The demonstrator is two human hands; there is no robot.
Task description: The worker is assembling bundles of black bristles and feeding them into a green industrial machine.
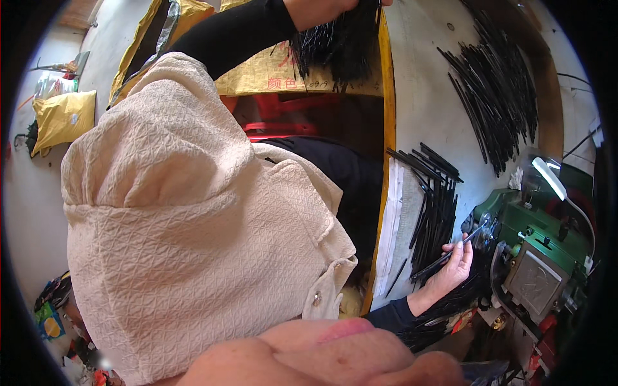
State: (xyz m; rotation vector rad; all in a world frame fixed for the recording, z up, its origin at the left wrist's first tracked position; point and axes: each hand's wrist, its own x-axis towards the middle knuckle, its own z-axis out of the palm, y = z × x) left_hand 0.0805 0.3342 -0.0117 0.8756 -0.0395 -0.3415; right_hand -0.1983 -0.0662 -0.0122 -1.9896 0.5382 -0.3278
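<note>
At the top edge my left hand (320, 11), partly cut off, is closed around a bunch of thin black strips (341, 48) that hang down over the yellow sack. On the right, my right hand (454, 266) pinches one thin black stick (474, 233), whose far end reaches to the working parts of a green machine (544, 225). Beside that hand, a pile of black sticks (438, 215) lies on the pale table (421, 83). What the stick's tip touches inside the machine is too small to tell.
A larger heap of black sticks (496, 96) lies farther back on the table. A lit lamp (549, 178) on a bent neck stands over the machine. A yellow printed sack (309, 74) hangs beside the yellow table edge (388, 96). More dark strips (444, 305) lie below my right hand.
</note>
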